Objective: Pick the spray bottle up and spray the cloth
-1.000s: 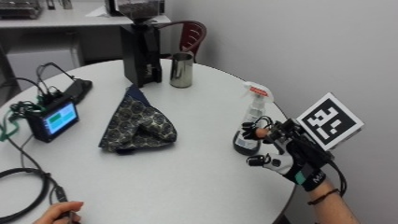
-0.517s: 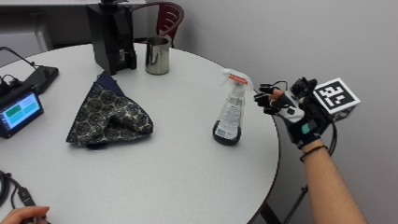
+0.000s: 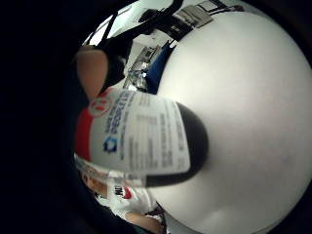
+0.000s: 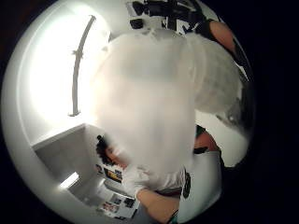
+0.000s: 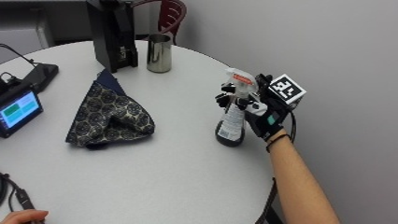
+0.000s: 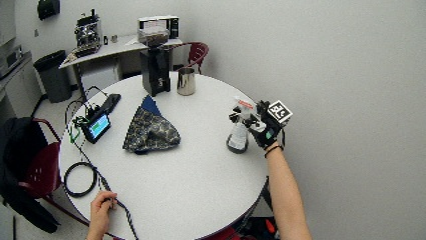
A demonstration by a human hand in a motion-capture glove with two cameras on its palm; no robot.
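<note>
The white spray bottle (image 5: 230, 122) with a red-marked trigger head stands on the round white table (image 5: 187, 172) near its right edge. My gloved right hand (image 5: 264, 115) grips its neck from the right, with the fingers curled round below the trigger. Both palm views are filled by the bottle: its label (image 3: 139, 136) and its translucent body (image 4: 145, 102). The dark patterned cloth (image 5: 109, 116) lies bunched on the table, well to the left of the bottle. The wide outside view shows the same layout, with the bottle (image 6: 237, 139), the hand (image 6: 263, 128) and the cloth (image 6: 152, 131).
A metal cup (image 5: 159, 52) and a tall black appliance (image 5: 112, 32) stand at the back of the table. A small screen device (image 5: 18, 109) with cables sits at the left edge. The bare left hand (image 6: 103, 200) holds a cable at the front left.
The outside camera has shifted. My hand, earlier just right of the bottle, has closed its fingers round the neck. The bottle still stands on the table.
</note>
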